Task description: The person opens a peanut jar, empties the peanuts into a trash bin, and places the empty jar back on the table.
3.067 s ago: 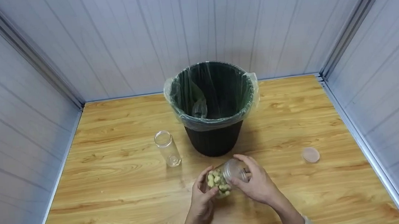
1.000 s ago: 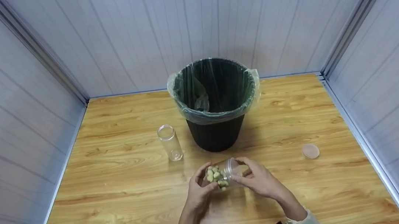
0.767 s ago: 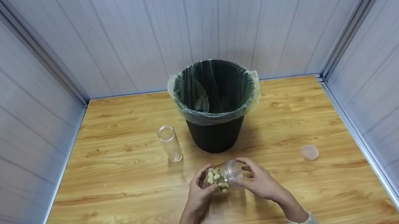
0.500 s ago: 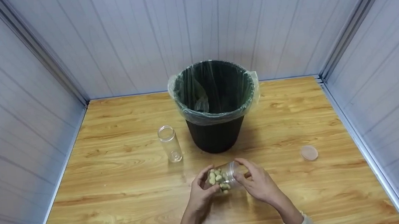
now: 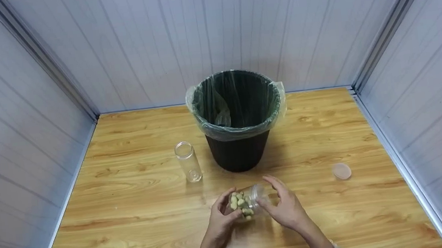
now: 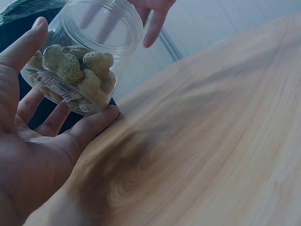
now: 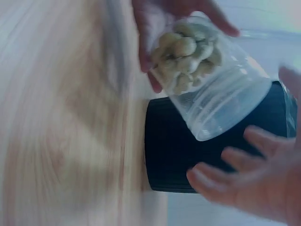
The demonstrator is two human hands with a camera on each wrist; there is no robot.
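Note:
My left hand (image 5: 220,219) grips a clear plastic jar (image 5: 254,196) by its base end, thumb on one side and fingers on the other. Peanuts in their shells (image 6: 77,68) lie in the jar's lower part, and a printed label (image 6: 59,87) shows beneath them. The jar is tilted, its threaded end pointing toward my right hand (image 5: 288,209). In the right wrist view, that hand's spread fingers (image 7: 244,160) are blurred and apart from the jar. Whether a clear cap covers the jar's end, I cannot tell.
Behind the hands stands a black bin (image 5: 237,153) with a clear liner (image 5: 230,133) folded over its rim. To its left is a tall clear jar (image 5: 189,164) without a lid. A round translucent lid (image 5: 341,171) lies on the wooden table (image 5: 133,227) at right. Pale panels surround the table.
My right hand, earlier on the jar's end with its fingers around it, has loosened and spread away from it. The left hand keeps its grip on the tilted jar.

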